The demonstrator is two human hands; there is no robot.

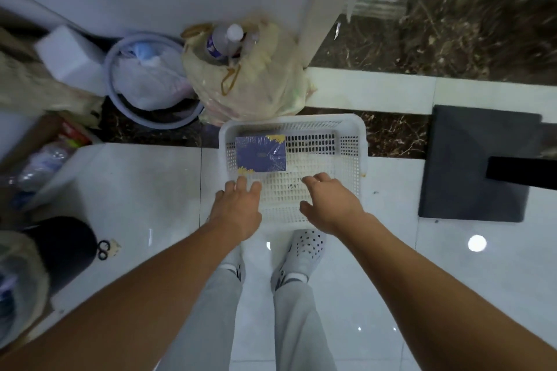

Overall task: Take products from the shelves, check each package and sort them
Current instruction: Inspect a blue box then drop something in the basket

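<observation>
A flat purple package [260,153] in clear film lies in the far left corner of a white slotted basket [301,119] on the floor. The left hand [238,208] and right hand [331,205] hover over the basket's near edge, fingers loosely spread, holding nothing. The next package would probably sit best laid flat beside this one.

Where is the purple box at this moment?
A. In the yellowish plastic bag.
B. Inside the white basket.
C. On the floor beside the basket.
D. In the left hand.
B: the purple box lies flat on the bottom of the white basket, near its far left corner, and the left hand and right hand hold nothing.
</observation>
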